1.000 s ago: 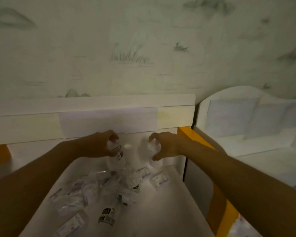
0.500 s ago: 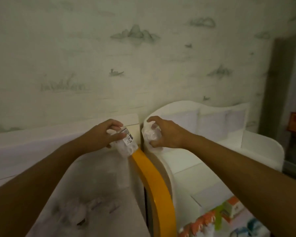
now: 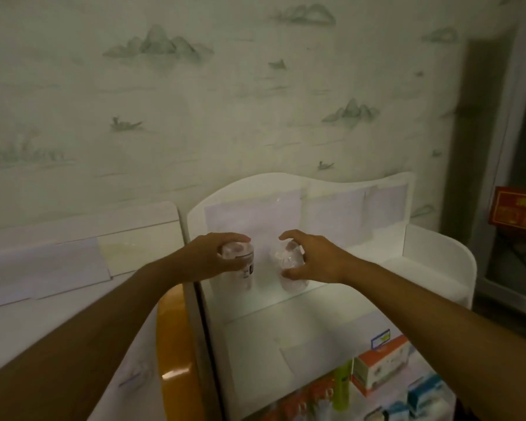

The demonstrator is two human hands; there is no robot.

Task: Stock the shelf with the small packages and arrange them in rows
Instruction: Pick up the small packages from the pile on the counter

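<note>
We count two small clear packages, one in each hand, both held over the top tier of the white shelf. Our left hand curls around the labelled package; our right hand pinches the other package between thumb and fingers, arms outstretched.

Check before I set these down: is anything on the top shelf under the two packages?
Nothing visible. The shelf below the left package and right package looks bare; left hand and right hand hold them.
</note>
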